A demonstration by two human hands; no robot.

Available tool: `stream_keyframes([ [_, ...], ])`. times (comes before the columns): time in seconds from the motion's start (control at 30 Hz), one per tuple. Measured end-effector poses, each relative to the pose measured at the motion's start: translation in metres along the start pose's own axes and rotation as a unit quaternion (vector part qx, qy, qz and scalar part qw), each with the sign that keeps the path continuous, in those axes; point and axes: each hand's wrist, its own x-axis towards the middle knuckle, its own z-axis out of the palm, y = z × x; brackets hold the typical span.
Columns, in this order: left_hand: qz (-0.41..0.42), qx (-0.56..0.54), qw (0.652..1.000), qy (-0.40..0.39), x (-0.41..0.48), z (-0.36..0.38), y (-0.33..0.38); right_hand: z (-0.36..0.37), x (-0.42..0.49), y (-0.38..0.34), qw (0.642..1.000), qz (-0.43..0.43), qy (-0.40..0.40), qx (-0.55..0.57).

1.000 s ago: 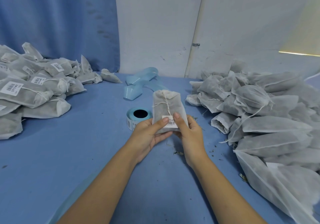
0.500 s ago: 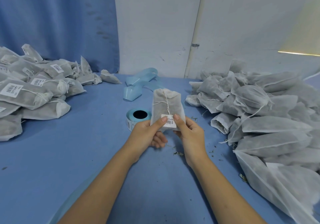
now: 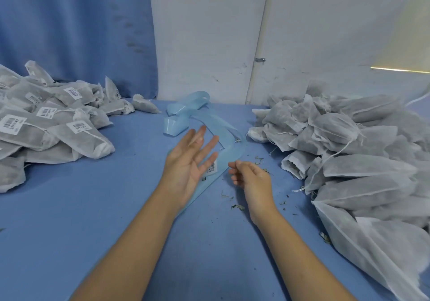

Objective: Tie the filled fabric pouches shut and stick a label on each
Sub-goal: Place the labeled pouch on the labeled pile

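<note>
**A:** You are no longer holding the pouch that your thumbs were pressing a label onto a moment ago. Your left hand (image 3: pixel 188 161) is hovering with its palm turned up and its fingers spread wide, gripping nothing. Your right hand (image 3: pixel 251 177) is hanging just beside it, fingers loosely curled, also gripping nothing.

**B:** So where is that pouch lying now?

**A:** I cannot tell which one it is. I am guessing it is lying among the labelled pouches (image 3: pixel 76 126) heaped at your left on the table (image 3: pixel 93 207).

**B:** And what is that meaning for the job?

**A:** One more pouch is looking finished, and you are sitting between cycles. The unlabelled pouches (image 3: pixel 349 161) are still piling high at your right, so plenty is waiting. Your right hand is hanging nearest them. The next label (image 3: pixel 213 167) is showing on the backing strip (image 3: pixel 229 142), just under your left fingertips.
</note>
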Motion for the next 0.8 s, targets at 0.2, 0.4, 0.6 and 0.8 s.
stream_keyframes([
  [0.2,-0.032,0.206,0.977,-0.041,-0.003,0.009,-0.016,-0.01,0.011,-0.004,0.996,-0.006,0.063,0.061],
  [0.4,-0.047,0.199,0.979,-0.011,0.007,0.02,-0.023,-0.032,0.038,-0.022,0.986,0.022,0.096,0.136],
  [0.6,-0.055,0.2,0.978,-0.002,0.01,0.025,-0.027,-0.045,0.051,-0.026,0.986,0.029,0.096,0.136],
  [0.8,-0.065,0.197,0.978,0.017,0.01,0.024,-0.033,-0.041,0.045,-0.023,0.995,0.028,0.071,0.058],
])
